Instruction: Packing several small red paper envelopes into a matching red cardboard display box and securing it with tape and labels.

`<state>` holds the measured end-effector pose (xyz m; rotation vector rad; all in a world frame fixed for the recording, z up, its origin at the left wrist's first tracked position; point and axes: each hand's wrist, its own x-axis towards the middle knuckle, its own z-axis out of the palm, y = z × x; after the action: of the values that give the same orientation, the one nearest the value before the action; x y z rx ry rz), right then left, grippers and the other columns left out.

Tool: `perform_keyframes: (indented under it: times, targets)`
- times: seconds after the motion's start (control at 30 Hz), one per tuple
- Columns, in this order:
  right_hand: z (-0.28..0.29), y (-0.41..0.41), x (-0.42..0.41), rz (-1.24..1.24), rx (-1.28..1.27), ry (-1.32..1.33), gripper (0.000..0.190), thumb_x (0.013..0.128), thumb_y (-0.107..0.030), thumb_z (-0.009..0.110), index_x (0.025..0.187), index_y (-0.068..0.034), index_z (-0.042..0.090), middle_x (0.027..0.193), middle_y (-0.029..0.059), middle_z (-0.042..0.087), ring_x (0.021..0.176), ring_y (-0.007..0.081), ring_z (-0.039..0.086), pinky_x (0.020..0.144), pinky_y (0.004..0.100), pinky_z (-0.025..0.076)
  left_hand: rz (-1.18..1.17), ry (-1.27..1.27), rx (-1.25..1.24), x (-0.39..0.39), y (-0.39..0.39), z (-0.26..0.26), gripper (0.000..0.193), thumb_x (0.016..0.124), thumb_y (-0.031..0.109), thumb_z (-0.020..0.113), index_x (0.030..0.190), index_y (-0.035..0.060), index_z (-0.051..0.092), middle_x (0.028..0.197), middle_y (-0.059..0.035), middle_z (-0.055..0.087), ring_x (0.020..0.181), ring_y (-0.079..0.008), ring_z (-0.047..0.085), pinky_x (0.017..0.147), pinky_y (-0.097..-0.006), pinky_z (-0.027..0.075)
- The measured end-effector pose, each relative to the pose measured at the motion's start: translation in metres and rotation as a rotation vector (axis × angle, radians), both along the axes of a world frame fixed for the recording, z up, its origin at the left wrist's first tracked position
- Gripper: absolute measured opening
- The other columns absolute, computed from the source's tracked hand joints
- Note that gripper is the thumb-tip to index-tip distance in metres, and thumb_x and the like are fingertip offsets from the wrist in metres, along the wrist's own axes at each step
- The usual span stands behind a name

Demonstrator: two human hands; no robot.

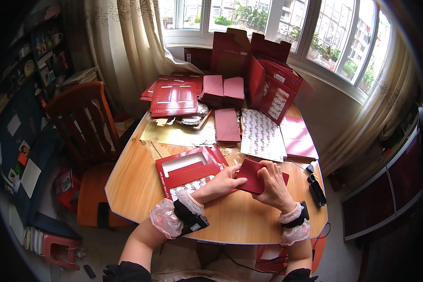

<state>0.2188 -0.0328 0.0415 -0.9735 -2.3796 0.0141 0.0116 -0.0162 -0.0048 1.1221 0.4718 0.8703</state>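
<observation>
My left hand (221, 185) pinches the left edge of a small stack of dark red paper envelopes (249, 175). My right hand (275, 184) curls its fingers over the stack's right side, covering part of it. Another dark red edge (286, 178) shows past my right fingers; whether it belongs to the same stack I cannot tell. Beside and partly under my left forearm lies a flat red cardboard package (175, 182) with cut-out windows and printed writing. Through its lower window shows leaf-patterned paper (193, 186). Both wrists wear black straps over pale pink cuffs.
Red packages (174, 97) are piled at the back left. Stacks of pink-red envelopes (227, 125), patterned sheets (262, 135) and an open red carton (257, 83) fill the back. Black glasses (316, 192) lie at the table's right edge. A wooden chair (95, 190) stands left.
</observation>
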Motion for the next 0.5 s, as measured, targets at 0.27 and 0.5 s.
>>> perform_keyframes:
  times: [0.27,0.5]
  targets:
    - [-0.004,0.003,0.009,0.109,-0.136,0.205,0.044,0.073,-0.02,0.08,0.099,-0.005,0.047,0.117,0.0173,0.052,0.102,0.034,0.05,0.09,0.0428,0.04,0.098,0.096,0.221,-0.006,-0.002,0.009,0.042,0.092,-0.002,0.054,0.132,-0.0053,0.043,0.119,-0.014,0.062,0.107,-0.0168,0.061,0.091,-0.0295,0.051]
    - [-0.008,0.004,0.01,-0.158,-0.104,0.314,0.033,0.085,-0.014,0.069,0.113,-0.004,0.054,0.087,0.015,0.063,0.08,0.0335,0.063,0.072,0.0404,0.05,0.131,0.277,0.381,-0.006,-0.008,0.022,0.039,0.092,-0.001,0.054,0.129,-0.0054,0.043,0.116,-0.0148,0.062,0.105,-0.016,0.06,0.09,-0.0302,0.05]
